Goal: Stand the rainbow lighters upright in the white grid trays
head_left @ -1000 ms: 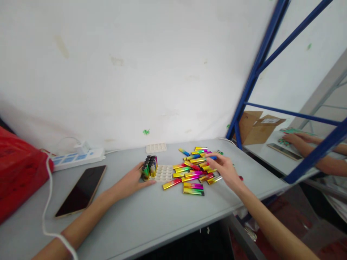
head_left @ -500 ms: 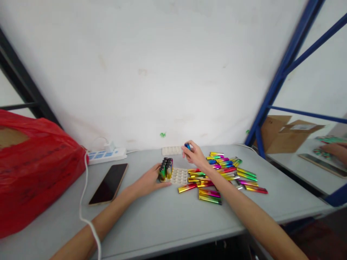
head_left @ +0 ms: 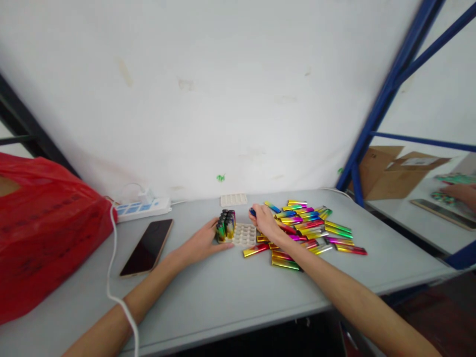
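A white tray (head_left: 245, 234) with rows of holes lies on the table. Several shiny lighters (head_left: 225, 225) with dark tops stand upright in its left part. My left hand (head_left: 203, 243) is around the tray's left end, fingers behind the lighters and thumb along the front edge. Just above the tray's right side, my right hand (head_left: 265, 220) is closed on a blue lighter (head_left: 253, 212), mostly hidden by the fingers. To the right, a loose pile of multicoloured metallic lighters (head_left: 305, 225) lies flat, partly under my right wrist.
Against the wall lies another white tray (head_left: 233, 200). On the left are a phone (head_left: 147, 248), a power strip (head_left: 143, 209), a white cable (head_left: 111, 263) and a red bag (head_left: 48, 233). At right, beyond a blue frame (head_left: 372, 129), are a cardboard box (head_left: 394, 173) and another person's hand (head_left: 463, 193).
My right hand has come down slightly toward the tray, and the blue lighter in it is now more covered by the fingers. My left hand stays at the tray. The view has shifted a little.
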Available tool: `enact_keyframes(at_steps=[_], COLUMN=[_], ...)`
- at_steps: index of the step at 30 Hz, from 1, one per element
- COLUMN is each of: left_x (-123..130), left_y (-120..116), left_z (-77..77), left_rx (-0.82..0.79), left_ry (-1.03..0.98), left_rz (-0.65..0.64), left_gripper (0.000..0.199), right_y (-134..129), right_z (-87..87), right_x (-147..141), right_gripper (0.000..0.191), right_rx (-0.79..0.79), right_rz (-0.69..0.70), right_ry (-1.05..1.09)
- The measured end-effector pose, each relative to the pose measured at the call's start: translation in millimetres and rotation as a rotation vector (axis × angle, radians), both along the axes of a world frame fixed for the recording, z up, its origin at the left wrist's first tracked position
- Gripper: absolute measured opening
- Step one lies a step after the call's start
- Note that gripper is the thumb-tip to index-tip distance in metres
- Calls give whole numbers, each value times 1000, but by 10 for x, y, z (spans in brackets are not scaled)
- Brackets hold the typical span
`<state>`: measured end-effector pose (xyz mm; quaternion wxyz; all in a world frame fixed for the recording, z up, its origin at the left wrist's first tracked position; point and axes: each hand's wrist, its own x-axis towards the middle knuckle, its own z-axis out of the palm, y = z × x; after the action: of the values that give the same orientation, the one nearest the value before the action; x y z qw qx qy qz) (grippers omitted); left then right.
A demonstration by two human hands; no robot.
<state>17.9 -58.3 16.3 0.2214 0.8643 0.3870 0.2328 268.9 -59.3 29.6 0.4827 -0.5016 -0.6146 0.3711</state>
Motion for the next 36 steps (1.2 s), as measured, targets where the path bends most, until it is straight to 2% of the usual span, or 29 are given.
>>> enact_keyframes(at_steps=[3,7,9,14,16,19,23,26,30,36], left_x=[1,3,4,2,-1,-8,-5,6,9,-3], left_y=[6,1,-6,-14,-10,-2,-7,-22,-27,-6], left_z=[-12,-15,-14,-19,-27,-40,-28,-3,3,-32], left_rx=[2,-6,-6,7,9,5,-1,-9,-14,-14], left_ry=[-2,7,11,-13,-19,-27,-19,-4,-19,-21], left_rz=[0,5,5,-2,-5,-13,-22,-25,-40,-6], left_gripper=[80,80,79,80,81,81,80,75,71,68], right_y=[3,-69,-129,-255,-282,-308,-335,-336,-316,-346], right_z=[-24,37,87,169,181,191,177,131,85,140], right_x=[7,19,24,21,10,-20,-60,-70,-90,-219], right_gripper=[62,71,68,45,41,39,32,31,26,32], right_rx=[10,38,144,532,614,607,493,405,393,478], right_rz=[9,64,97,154,160,148,132,188,250,188], right_ry=[-26,-76,-170,-492,-592,-644,-493,-467,-643,-887])
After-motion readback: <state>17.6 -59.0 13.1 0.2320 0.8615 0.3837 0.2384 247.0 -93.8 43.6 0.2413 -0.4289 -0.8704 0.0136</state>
